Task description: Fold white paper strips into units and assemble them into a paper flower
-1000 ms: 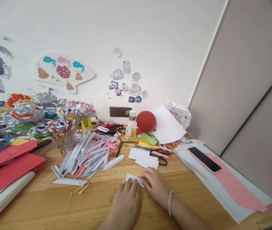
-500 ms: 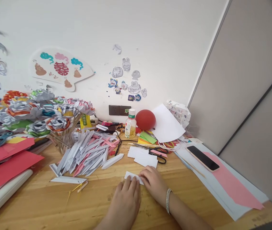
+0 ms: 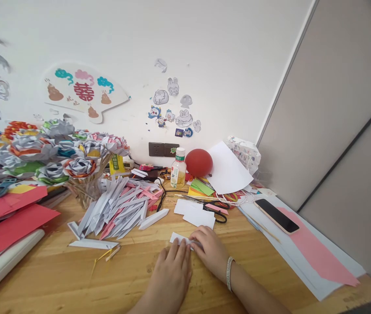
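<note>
A small white paper piece (image 3: 178, 238) lies on the wooden table (image 3: 57, 279) in front of me. My left hand (image 3: 172, 274) lies flat on its near part with fingers stretched out. My right hand (image 3: 212, 253), a bracelet on its wrist, presses the paper's right end with curled fingertips. Most of the paper is hidden under both hands. Just behind them lie two white paper rectangles (image 3: 194, 213) and black-handled scissors (image 3: 218, 211).
A heap of folded white and pink paper strips (image 3: 120, 207) lies to the left, with paper flowers in a jar (image 3: 83, 174) behind it. Red sheets (image 3: 8, 226) lie far left. A phone (image 3: 276, 215) rests on pink and white sheets at right. A bottle (image 3: 178, 168) and a red balloon (image 3: 199, 162) stand near the wall.
Both hands have stayed on the white paper piece, shifting only slightly. The view has tilted a little.
</note>
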